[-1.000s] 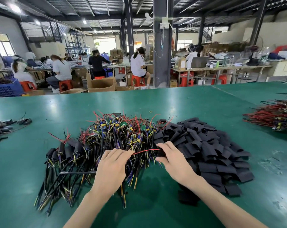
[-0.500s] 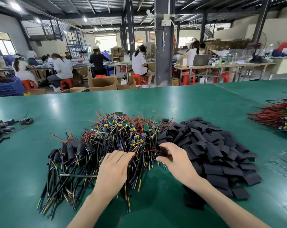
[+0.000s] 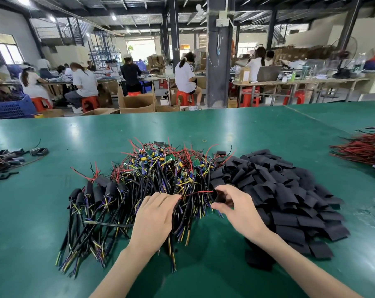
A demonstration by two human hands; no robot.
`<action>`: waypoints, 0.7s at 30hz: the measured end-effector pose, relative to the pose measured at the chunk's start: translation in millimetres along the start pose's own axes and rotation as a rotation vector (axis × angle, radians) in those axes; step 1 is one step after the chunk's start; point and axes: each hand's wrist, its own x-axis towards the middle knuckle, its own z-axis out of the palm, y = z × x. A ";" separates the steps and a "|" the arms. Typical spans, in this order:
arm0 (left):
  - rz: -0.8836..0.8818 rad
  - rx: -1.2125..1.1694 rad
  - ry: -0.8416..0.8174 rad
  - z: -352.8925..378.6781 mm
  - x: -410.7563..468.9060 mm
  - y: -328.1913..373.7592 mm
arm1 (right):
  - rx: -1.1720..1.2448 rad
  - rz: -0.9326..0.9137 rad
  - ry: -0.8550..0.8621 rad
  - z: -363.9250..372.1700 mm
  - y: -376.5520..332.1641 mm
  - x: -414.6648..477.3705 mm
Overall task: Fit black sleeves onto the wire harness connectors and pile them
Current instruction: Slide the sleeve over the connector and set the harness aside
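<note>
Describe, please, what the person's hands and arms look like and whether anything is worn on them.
The left hand and right hand are both bare: no gloves, rings, watch or bands show. Both forearms are uncovered down to the picture's lower edge, so no shirt sleeve is visible.

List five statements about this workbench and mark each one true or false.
1. The right hand pinches a black sleeve. True.
2. The pile of loose sleeves lies left of the wire harnesses. False: it lies to their right.
3. The left hand lies on bare table. False: it pinches a red wire above the harnesses.
4. Sleeved harnesses lie at the heap's left edge. True.
5. The table is red. False: it is green.
</note>
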 end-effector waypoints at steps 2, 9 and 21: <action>0.002 -0.001 -0.005 -0.8 -0.2 0.5 | -0.002 -0.007 -0.012 -1.6 -1.6 -1.1; 0.037 -0.012 -0.053 0.2 -1.9 3.3 | 0.018 0.025 0.000 -6.1 -6.0 -1.1; 0.062 -0.173 -0.194 0.6 4.1 36.2 | -0.464 -0.437 -0.142 -0.2 -24.3 -12.4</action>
